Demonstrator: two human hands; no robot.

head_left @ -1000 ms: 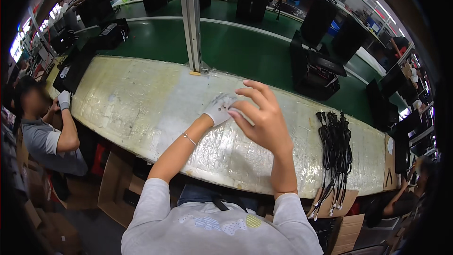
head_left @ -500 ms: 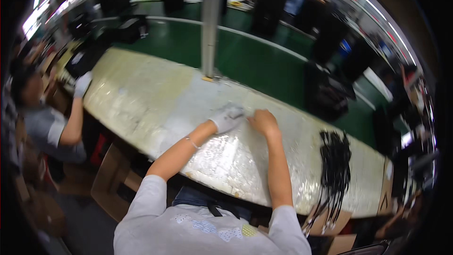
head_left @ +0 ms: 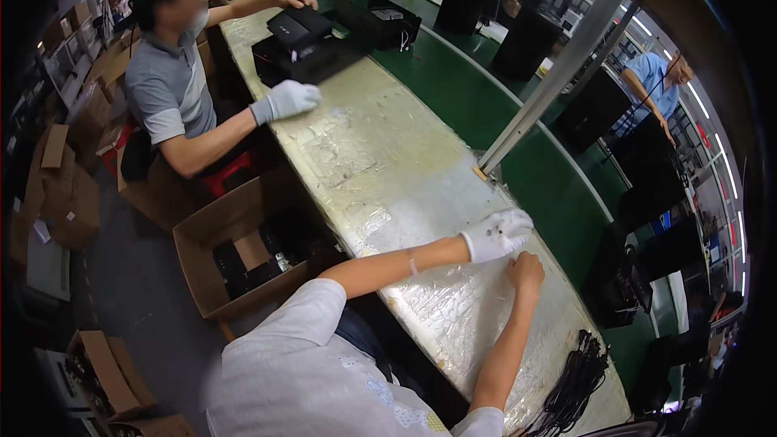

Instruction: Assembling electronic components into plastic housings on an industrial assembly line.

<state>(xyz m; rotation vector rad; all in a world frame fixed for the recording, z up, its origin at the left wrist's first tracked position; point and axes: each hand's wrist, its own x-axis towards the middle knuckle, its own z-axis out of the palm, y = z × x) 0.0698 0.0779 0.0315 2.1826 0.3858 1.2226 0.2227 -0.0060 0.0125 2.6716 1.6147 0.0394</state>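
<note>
While brown cardboard cartons (head_left: 69,182) stand at the far left, a co-worker (head_left: 174,73) in a grey-and-white shirt and black cap sits along the same tabletop (head_left: 364,150). One white-gloved co-worker's hand (head_left: 289,101) is over the near edge, and the other is beside a black box-shaped unit (head_left: 299,28). An open cardboard carton (head_left: 201,267) with black items inside stands below the tabletop's near side.

Further right, the person's left hand (head_left: 498,235), in a white glove smudged dark, is above the shiny film-covered surface, with fingers partly bent and somewhat apart; a thin bracelet (head_left: 412,261) circles that wrist. Just beside it, the bare right hand (head_left: 527,270) has its fingers curled together. Whether either hand pinches something small, I cannot tell.

Beyond the hands, a metal post (head_left: 562,61) leans across the view. At the lower right, a bundle of black cables (head_left: 575,386) lies on the tabletop, well apart from both hands and nearer the right one. Past the far edge, black upright cases (head_left: 599,109) line the green surface (head_left: 441,89), and a person in blue (head_left: 651,81) bends over among them.
</note>
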